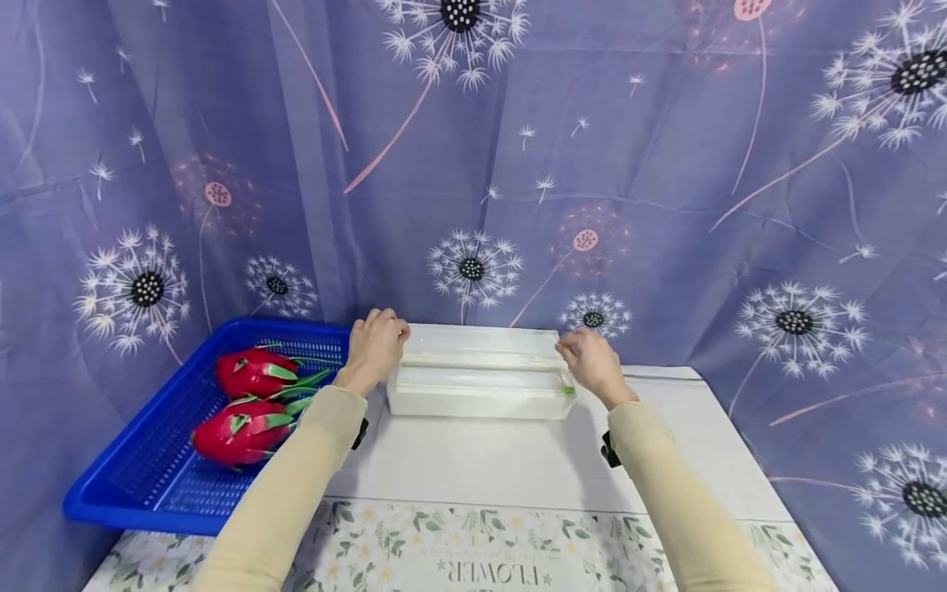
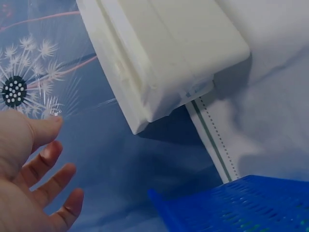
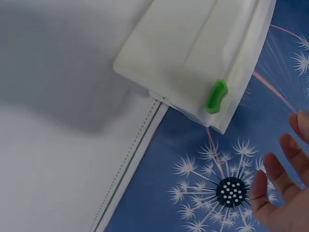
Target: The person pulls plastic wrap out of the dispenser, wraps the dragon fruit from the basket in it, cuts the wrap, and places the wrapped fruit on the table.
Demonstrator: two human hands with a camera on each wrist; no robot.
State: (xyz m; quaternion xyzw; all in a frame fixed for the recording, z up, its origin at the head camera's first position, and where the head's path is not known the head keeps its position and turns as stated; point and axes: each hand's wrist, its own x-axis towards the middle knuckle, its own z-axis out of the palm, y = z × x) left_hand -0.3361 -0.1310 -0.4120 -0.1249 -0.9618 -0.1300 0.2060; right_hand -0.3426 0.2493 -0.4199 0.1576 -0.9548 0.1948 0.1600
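Observation:
A long white cling film dispenser [image 1: 481, 403] stands at the back of the table, a roll visible inside it and a green slide cutter [image 3: 217, 96] at its right end. Clear cling film [image 2: 53, 79] stretches up from its back side, creased toward the fingers. My left hand [image 1: 376, 345] pinches the film at the left corner, thumb against index, the other fingers curled loosely. At the opposite corner my right hand [image 1: 589, 362] pinches the film likewise; its fingertips are partly cut off in the right wrist view. Both hands are above the dispenser, apart from its body.
On the left, a blue plastic basket [image 1: 140, 516] holds two red artificial dragon fruits [image 1: 244, 429] with green leaves. A white sheet [image 1: 473, 469] covers the table, with a floral cloth [image 1: 414, 543] in front. A blue dandelion curtain [image 1: 629, 164] hangs close behind.

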